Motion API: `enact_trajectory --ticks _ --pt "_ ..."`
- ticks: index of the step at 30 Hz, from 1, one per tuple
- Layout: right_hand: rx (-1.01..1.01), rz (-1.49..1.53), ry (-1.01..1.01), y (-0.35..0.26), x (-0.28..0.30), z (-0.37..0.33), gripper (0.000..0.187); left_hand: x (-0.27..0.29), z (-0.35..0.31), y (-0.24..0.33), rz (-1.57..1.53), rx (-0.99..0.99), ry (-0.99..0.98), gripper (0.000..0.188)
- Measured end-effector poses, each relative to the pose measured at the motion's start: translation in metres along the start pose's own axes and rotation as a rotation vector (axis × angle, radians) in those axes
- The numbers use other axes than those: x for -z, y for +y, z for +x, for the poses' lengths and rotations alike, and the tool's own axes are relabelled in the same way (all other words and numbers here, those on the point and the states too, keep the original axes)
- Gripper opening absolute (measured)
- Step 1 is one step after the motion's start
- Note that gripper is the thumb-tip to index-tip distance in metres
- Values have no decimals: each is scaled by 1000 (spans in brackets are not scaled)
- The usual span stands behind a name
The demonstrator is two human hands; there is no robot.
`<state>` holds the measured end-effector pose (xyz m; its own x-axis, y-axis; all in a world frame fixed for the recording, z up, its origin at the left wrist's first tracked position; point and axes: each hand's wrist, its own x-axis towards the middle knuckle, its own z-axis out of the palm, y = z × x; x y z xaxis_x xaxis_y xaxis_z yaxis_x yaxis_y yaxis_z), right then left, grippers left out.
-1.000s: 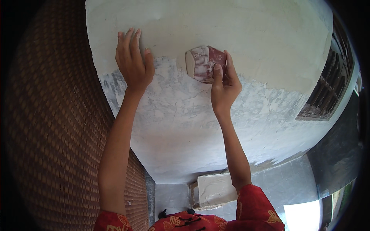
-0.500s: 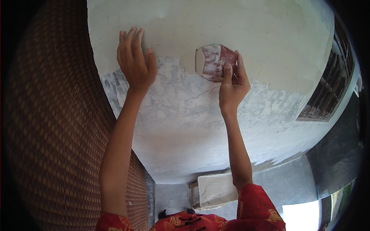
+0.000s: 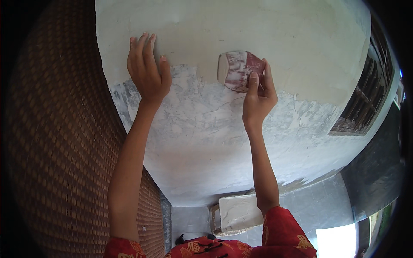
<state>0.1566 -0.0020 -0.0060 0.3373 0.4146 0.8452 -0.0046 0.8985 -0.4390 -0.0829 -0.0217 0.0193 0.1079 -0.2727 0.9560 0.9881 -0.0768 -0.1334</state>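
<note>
Work in hand appears to be the smoothing of a plastered wall (image 3: 241, 142) with a folded piece of reddish sandpaper (image 3: 239, 70), and the step looks to be mid-pass along the boundary where the pale, even upper coat meets the mottled grey-white patch below. The right hand (image 3: 258, 96) is raised against the wall and pinches the sandpaper between thumb and fingers; the fingers are closed on its right edge, the thumb lies over its lower face, and the pad itself sits flat against the surface just above the hand. The paper is dusted white over much of its face, red showing only at the right end. The left hand (image 3: 146, 71) is well apart to the left, palm flat on the wall, fingers extended and close together, thumb out to the side; it holds nothing and appears to serve as a brace. Both forearms rise from the lower edge, with red patterned sleeves (image 3: 284, 234) at the bottom. A woven brown screen (image 3: 56, 142) stands to the left of the wall, a barred window (image 3: 365, 94) to the right, and a pale rectangular block (image 3: 238, 213) lies on the tiled floor (image 3: 309, 206) below. In my judgement the next move calls for steady, even pressure across the rough grey area beneath the pad, keeping the paper flat so its edge does not score the finished coat
</note>
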Motion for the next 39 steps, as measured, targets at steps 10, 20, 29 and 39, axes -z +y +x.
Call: enact_trajectory --ticks 10,20,29,39 --pt "-64 5 -207 -18 -18 -21 40 3 4 -1 3 -6 -5 46" --pt "-128 173 96 -15 36 18 42 -1 5 11 -2 8 -37 47" --pt "-101 152 106 6 29 20 42 1 1 4 -6 5 -20 46" --pt "-78 66 -206 -12 -8 -6 42 5 4 -4 -9 -6 0 45"
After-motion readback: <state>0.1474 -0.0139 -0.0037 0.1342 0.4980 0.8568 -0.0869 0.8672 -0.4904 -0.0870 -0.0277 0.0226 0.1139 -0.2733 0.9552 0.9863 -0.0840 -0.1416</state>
